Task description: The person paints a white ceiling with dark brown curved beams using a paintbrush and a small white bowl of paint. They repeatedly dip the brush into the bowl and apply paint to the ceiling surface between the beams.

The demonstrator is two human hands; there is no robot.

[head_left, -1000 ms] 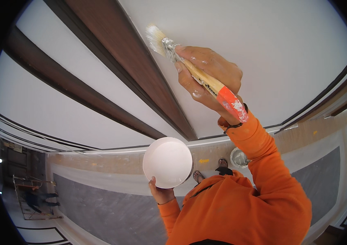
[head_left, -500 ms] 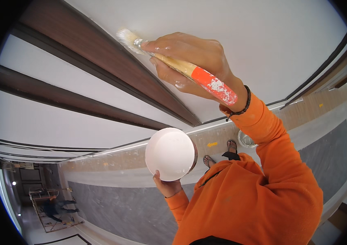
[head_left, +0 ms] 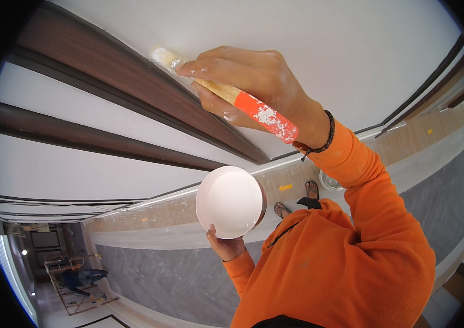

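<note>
White wall [head_left: 352, 65] with dark brown trim [head_left: 106, 60], red-ended paintbrush [head_left: 225, 93], its bristles [head_left: 161, 56] at the wall beside the trim, handle pinched in the right hand [head_left: 254, 74], left hand [head_left: 225, 249] gripping a round white tub [head_left: 229, 202] lower down, sandalled feet [head_left: 312, 189] on the floor [head_left: 166, 273] below.

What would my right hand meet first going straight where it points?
Most likely the white wall, beside the dark brown strip; the paintbrush in your right hand leads, its bristles apparently touching the wall, though depth is unclear.

A white wall [head_left: 352, 65] with dark brown wooden trim [head_left: 112, 65] flanked a grey, pale-bordered floor [head_left: 172, 279], and small white lights [head_left: 24, 252] shone.
</note>
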